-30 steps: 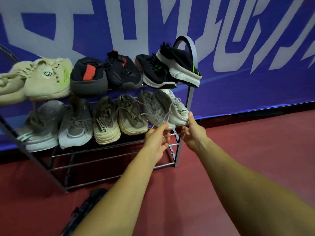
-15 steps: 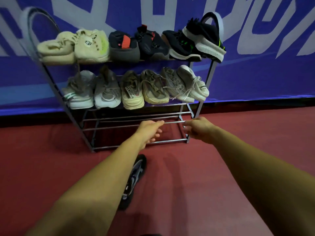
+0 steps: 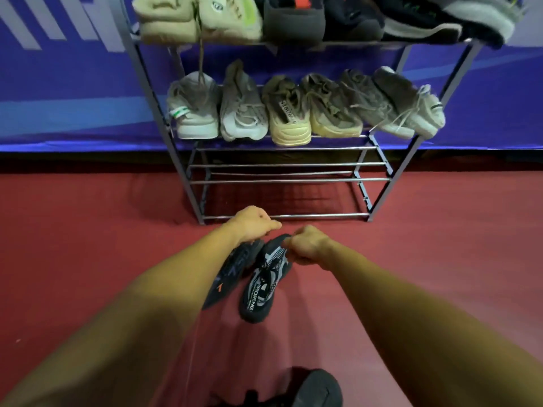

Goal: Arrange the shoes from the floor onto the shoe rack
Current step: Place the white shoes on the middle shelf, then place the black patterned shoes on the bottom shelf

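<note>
Now my hands have dropped from the shoe rack (image 3: 188, 160) to the floor (image 3: 88, 230) just near of it, left hand (image 3: 252, 224) curled on the left dark shoe (image 3: 232, 271), right hand (image 3: 308, 245) pinching the right dark shoe (image 3: 264, 286) by its far end, so the bare lower rails (image 3: 288, 180) likely come next.

Both bare arms reach down and forward, knuckles up: left hand (image 3: 253, 224) grips a dark orange-marked sneaker (image 3: 236, 262), right hand (image 3: 308, 245) pinches a black-grey mesh sneaker (image 3: 261, 286).
</note>
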{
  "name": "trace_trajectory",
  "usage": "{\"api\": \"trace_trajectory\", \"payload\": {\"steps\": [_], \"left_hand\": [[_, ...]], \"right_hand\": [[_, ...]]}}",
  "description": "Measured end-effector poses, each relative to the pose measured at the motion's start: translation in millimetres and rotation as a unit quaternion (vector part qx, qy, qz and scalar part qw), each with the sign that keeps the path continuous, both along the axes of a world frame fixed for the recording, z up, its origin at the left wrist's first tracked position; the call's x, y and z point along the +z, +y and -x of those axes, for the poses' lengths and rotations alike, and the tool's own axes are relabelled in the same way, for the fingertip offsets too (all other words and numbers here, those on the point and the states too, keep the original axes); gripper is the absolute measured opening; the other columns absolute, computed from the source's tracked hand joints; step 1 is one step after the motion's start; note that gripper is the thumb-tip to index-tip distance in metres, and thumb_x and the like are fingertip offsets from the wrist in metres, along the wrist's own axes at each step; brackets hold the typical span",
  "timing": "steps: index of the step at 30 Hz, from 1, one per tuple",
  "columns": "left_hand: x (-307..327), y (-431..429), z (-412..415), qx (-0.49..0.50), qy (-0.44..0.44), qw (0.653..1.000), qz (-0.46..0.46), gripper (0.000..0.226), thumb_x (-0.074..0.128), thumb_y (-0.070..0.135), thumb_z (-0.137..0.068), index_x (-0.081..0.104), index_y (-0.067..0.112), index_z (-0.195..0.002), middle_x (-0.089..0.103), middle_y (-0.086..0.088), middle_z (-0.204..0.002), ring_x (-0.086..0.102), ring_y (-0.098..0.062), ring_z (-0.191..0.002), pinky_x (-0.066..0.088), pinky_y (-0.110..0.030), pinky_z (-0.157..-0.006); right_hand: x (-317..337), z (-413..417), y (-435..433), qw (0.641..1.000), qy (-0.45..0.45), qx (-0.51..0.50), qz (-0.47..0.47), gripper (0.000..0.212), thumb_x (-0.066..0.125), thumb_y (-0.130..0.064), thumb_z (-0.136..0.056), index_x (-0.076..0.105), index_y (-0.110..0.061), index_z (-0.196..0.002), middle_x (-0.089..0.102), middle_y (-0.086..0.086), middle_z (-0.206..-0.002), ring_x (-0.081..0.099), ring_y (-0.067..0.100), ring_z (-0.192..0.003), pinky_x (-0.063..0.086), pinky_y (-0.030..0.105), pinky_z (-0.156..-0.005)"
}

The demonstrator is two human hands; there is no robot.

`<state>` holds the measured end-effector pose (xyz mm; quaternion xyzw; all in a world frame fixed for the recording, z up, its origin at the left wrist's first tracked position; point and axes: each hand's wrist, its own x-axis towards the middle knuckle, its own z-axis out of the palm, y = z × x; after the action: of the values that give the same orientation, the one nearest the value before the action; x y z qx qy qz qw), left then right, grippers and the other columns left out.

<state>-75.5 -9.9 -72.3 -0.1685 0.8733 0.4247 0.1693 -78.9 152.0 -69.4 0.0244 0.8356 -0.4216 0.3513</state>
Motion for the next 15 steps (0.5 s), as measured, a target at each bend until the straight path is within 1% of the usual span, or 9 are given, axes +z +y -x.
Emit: {"api": "trace_trajectory", "payload": {"steps": [2,3,5,7,9,11,12,14,15], "left_hand": [[-28.0,-9.3,-7.9,-0.015,-0.021,1.000,0.015,0.029,0.073,0.042,-0.083,0.070,0.014,-0.083,0.061,0.001,-0.066,0.055,-0.017,-0.061,0.043,-0.026,-0.062],[-43.4,-13.5,-12.9,-0.024,-0.038,0.999,0.022,0.025,0.072,0.040,-0.083,0.069,0.015,-0.080,0.059,-0.001,-0.066,0.053,-0.018,-0.061,0.042,-0.026,-0.062],[-72.0,-19.2,-24.4,-0.038,-0.077,0.996,0.034,0.023,0.070,0.037,-0.086,0.068,0.014,-0.080,0.057,-0.007,-0.069,0.050,-0.021,-0.062,0.038,-0.028,-0.061],[-94.6,-21.8,-33.8,-0.034,-0.116,0.991,0.052,0.028,0.070,0.036,-0.086,0.072,0.008,-0.088,0.063,-0.014,-0.079,0.057,-0.026,-0.068,0.039,-0.028,-0.061],[-114.0,-21.9,-39.9,-0.039,-0.145,0.986,0.078,0.041,0.069,0.038,-0.086,0.070,0.000,-0.101,0.070,-0.021,-0.099,0.067,-0.036,-0.089,0.046,-0.031,-0.067],[-127.0,-18.3,-45.6,-0.051,-0.164,0.978,0.117,0.049,0.067,0.041,-0.087,0.067,-0.001,-0.111,0.067,-0.022,-0.118,0.063,-0.036,-0.109,0.050,-0.034,-0.082],[-132.0,-16.2,-48.4,-0.049,-0.166,0.976,0.129,0.050,0.066,0.042,-0.087,0.066,0.001,-0.114,0.065,-0.020,-0.123,0.061,-0.034,-0.113,0.049,-0.034,-0.087],[-137.9,-11.9,-53.4,-0.038,-0.166,0.976,0.137,0.048,0.065,0.044,-0.088,0.064,0.006,-0.117,0.063,-0.017,-0.126,0.060,-0.032,-0.115,0.048,-0.033,-0.092],[-139.0,-10.0,-55.3,-0.032,-0.163,0.976,0.139,0.047,0.064,0.044,-0.088,0.064,0.007,-0.117,0.063,-0.016,-0.126,0.060,-0.032,-0.115,0.049,-0.034,-0.094]], "right_hand": [[-25.6,-5.5,-18.5,1.000,-0.011,0.008,-0.007,0.021,0.062,-0.007,-0.090,0.059,-0.011,-0.070,0.056,0.011,-0.066,0.051,0.018,-0.049,0.039,0.024,-0.044],[-38.7,-7.4,-25.2,1.000,-0.014,0.013,-0.015,0.017,0.063,-0.008,-0.089,0.059,-0.011,-0.073,0.056,0.011,-0.066,0.051,0.018,-0.050,0.040,0.025,-0.045],[-63.1,-10.5,-33.2,0.999,-0.021,0.024,-0.041,0.009,0.066,-0.012,-0.089,0.061,-0.010,-0.081,0.060,0.012,-0.071,0.055,0.023,-0.058,0.044,0.028,-0.047],[-84.7,-13.0,-35.0,0.997,-0.029,0.034,-0.063,0.006,0.067,-0.015,-0.090,0.066,-0.009,-0.089,0.064,0.013,-0.077,0.059,0.026,-0.067,0.046,0.028,-0.051],[-105.9,-16.3,-34.1,0.995,-0.025,0.044,-0.091,0.016,0.065,-0.017,-0.091,0.070,-0.006,-0.102,0.070,0.018,-0.090,0.061,0.028,-0.074,0.047,0.028,-0.055],[-123.4,-22.7,-31.3,0.989,-0.020,0.065,-0.131,0.025,0.063,-0.021,-0.092,0.071,-0.006,-0.110,0.073,0.019,-0.107,0.061,0.025,-0.079,0.053,0.031,-0.065],[-130.5,-26.7,-30.5,0.985,-0.022,0.084,-0.151,0.023,0.062,-0.023,-0.092,0.071,-0.008,-0.107,0.073,0.018,-0.111,0.060,0.024,-0.080,0.054,0.033,-0.074],[-141.7,-35.1,-31.3,0.978,-0.023,0.115,-0.171,0.014,0.058,-0.025,-0.094,0.068,-0.016,-0.092,0.072,0.018,-0.117,0.060,0.026,-0.081,0.053,0.033,-0.085],[-145.8,-38.5,-32.5,0.978,-0.023,0.118,-0.169,0.014,0.055,-0.026,-0.096,0.066,-0.019,-0.093,0.071,0.019,-0.119,0.063,0.030,-0.085,0.052,0.033,-0.088]]}}
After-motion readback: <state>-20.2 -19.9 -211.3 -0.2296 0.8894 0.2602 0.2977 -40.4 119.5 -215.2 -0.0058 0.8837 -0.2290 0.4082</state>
